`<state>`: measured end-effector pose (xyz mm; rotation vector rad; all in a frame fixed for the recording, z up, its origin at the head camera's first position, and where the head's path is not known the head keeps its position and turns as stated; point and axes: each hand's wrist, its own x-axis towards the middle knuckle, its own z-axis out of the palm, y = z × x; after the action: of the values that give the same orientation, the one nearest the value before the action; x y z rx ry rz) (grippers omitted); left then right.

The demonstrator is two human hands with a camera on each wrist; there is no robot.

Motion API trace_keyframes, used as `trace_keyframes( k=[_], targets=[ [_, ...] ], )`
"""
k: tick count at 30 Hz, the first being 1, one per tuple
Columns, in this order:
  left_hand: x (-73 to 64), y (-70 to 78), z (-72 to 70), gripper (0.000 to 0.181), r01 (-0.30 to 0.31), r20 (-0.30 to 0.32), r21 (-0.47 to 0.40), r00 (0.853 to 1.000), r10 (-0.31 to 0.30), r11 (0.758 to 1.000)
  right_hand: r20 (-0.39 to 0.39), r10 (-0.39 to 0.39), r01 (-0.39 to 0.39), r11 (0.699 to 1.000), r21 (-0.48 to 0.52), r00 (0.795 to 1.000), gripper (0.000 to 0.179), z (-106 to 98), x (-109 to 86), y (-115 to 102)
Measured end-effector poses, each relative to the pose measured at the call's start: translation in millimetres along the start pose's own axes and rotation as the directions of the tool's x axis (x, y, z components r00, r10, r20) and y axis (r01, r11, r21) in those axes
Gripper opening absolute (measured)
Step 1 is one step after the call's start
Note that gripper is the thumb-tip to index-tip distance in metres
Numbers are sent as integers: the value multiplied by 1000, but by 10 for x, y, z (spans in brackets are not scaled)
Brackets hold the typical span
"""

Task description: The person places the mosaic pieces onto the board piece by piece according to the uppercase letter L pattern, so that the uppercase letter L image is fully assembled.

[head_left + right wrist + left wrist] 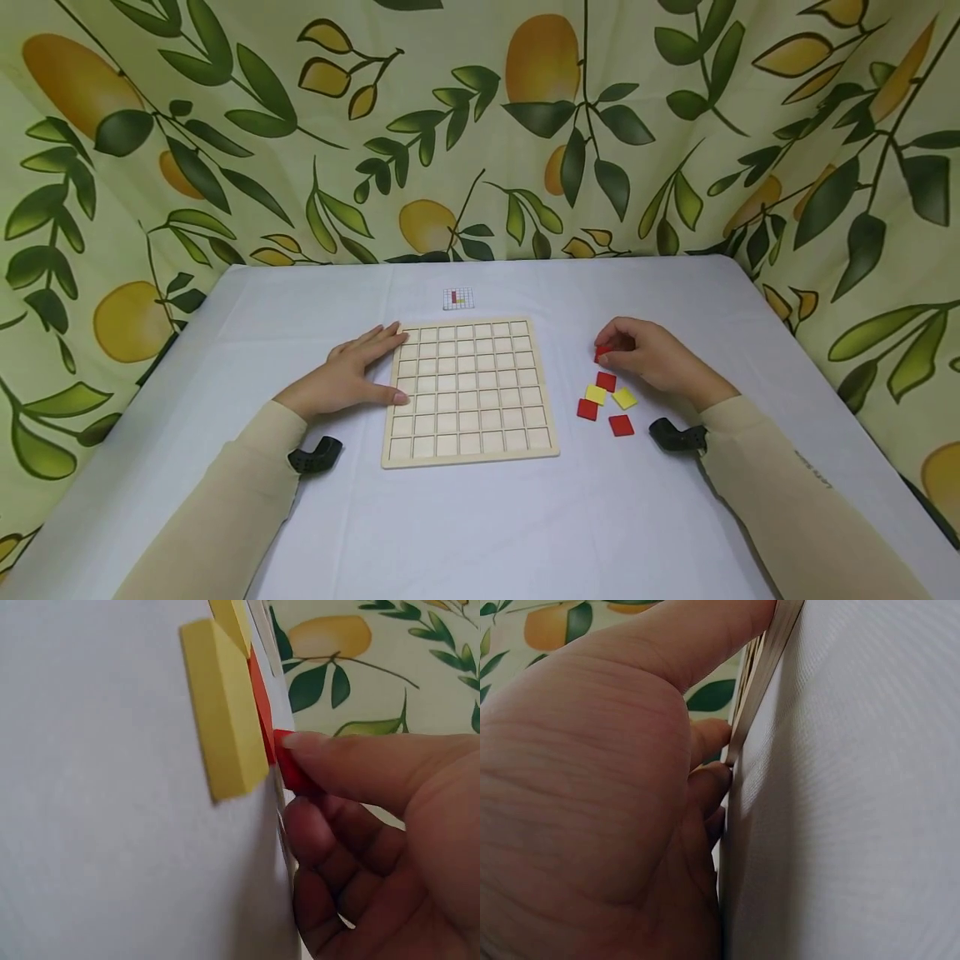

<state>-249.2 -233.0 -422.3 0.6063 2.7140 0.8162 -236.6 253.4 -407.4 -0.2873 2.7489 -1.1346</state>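
Note:
A square wooden grid board (468, 392) lies on the white table. My left hand (348, 375) rests at its left side, thumb and fingertips touching the edge, fingers fairly straight. In the left wrist view the thumb meets the side of the board (769, 667). To the right of the board, my right hand (648, 354) pinches a red square tile (602, 354) between thumb and fingers. The right wrist view shows that red tile (294, 765) held close to the tabletop, near a yellow tile (225, 712) lying there.
Loose tiles lie nearer than my right hand: red ones (621, 426) and yellow ones (624, 398), one yellow tile touching or overlapping a red neighbour. A small printed grid card (458, 298) with coloured cells sits beyond the board. Behind the table hangs a leaf-and-fruit curtain (480, 125).

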Motion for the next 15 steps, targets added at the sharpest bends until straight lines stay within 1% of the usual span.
trace_keyframes(
  k=[3,7,11,15],
  targets=[
    [17,5,19,115,6,1,-8,1000,-6,1000,-28,-13,13,1000,2,1000,19,1,-11,-72],
    [21,11,30,116,5,7,-13,1000,-5,1000,-55,-67,69,997,45,996,20,19,-43,-246],
    [0,8,18,116,12,2,-9,1000,-12,1000,-32,-129,132,986,100,991,18,86,-56,-481],
    [2,8,13,115,13,-3,-20,1000,-13,1000,-12,-187,187,971,147,982,16,184,-7,-681]
  ],
)
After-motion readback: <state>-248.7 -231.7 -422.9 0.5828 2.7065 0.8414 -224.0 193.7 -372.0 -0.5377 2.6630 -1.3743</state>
